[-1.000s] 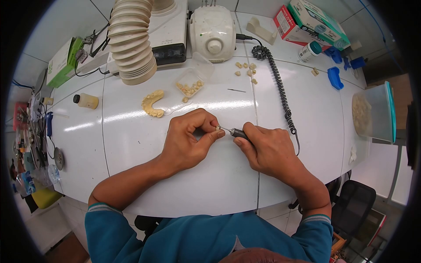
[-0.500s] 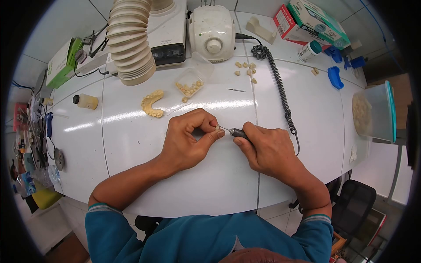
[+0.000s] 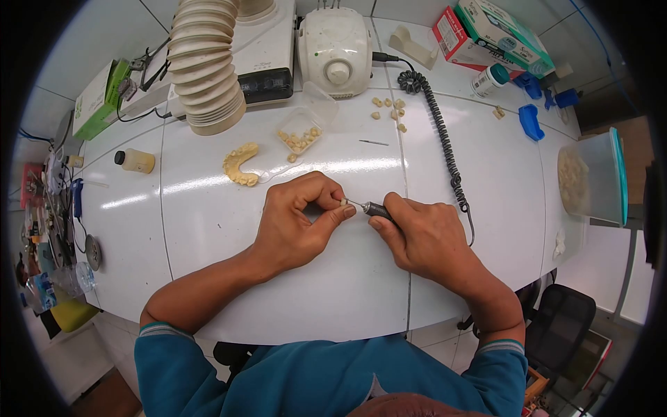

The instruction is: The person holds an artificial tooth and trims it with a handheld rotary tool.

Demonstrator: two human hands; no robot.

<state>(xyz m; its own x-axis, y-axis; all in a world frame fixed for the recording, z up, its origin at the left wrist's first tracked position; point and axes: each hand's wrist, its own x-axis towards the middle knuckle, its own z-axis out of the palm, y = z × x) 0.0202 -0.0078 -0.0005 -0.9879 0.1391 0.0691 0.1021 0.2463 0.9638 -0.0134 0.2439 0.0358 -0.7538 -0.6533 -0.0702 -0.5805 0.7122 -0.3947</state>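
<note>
Head view: two bare hands meet over a white table (image 3: 313,306), forearms raised from the near edge.
Left hand (image 3: 295,222): thumb and index finger pinch a small pale piece (image 3: 344,201), the other fingers curled in behind.
Right hand (image 3: 427,233): fingers wrap a dark handpiece (image 3: 379,211), thumb along its near side.
Pale piece: at the left fingertips, above the table, largely covered by them; the handpiece's thin tip (image 3: 356,203) points at it, but whether they touch is too small to tell.
Coiled cord (image 3: 441,121): runs from the white control unit (image 3: 336,52) at the back down past the right hand's far side.
Yellowish dental arch model (image 3: 240,165): on the table, beyond the left hand.
Clear box (image 3: 300,119): open, just beside the model, with tooth-like pieces (image 3: 300,141) inside.
Loose pieces (image 3: 399,113): a small group near the cord.
Thin metal pin (image 3: 374,142): lies between those pieces and the hands.
Ribbed hose (image 3: 203,62): hangs over the back, its mouth downward.
</note>
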